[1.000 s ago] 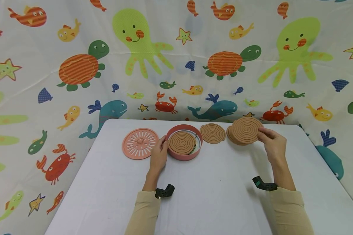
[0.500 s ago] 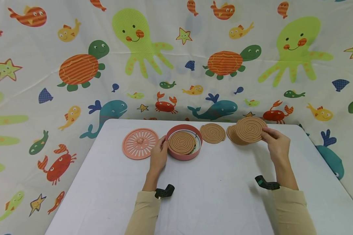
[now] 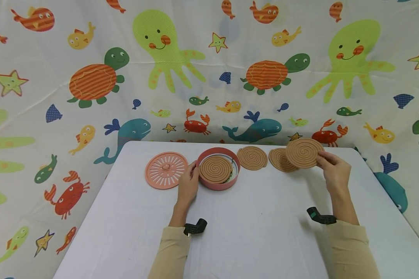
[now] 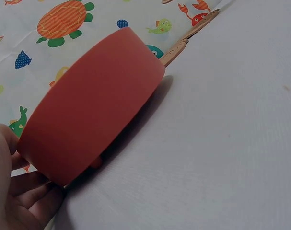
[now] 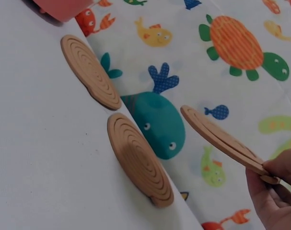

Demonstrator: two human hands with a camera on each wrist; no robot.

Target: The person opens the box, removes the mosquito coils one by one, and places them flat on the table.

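Note:
My left hand (image 3: 188, 185) holds the left side of a round red mosquito coil box (image 3: 219, 186); in the left wrist view, the thumb and fingers lie around the edge of its wall (image 4: 92, 105). A brown mosquito coil (image 3: 215, 169) lies inside it. My right hand (image 3: 336, 173) pinches the right edge of another mosquito coil (image 3: 304, 153), raised above the table. In the right wrist view this held coil (image 5: 222, 138) is tilted, seen nearly edge-on. Two coils lie flat between the box and my right hand: one nearer the box (image 3: 252, 158), one farther right (image 3: 280, 160), partly covered by the held coil.
A pink slotted lid (image 3: 165, 182) with a small central knob lies left of the box, near my left hand. The white table (image 3: 251, 232) ends at the back against a patterned sea-animal curtain (image 3: 202, 69). Both wrists wear black camera bands.
My right hand has moved to the right with its coil, off the coil beneath, so more of that one shows on the table. My left hand and the box have stayed in place.

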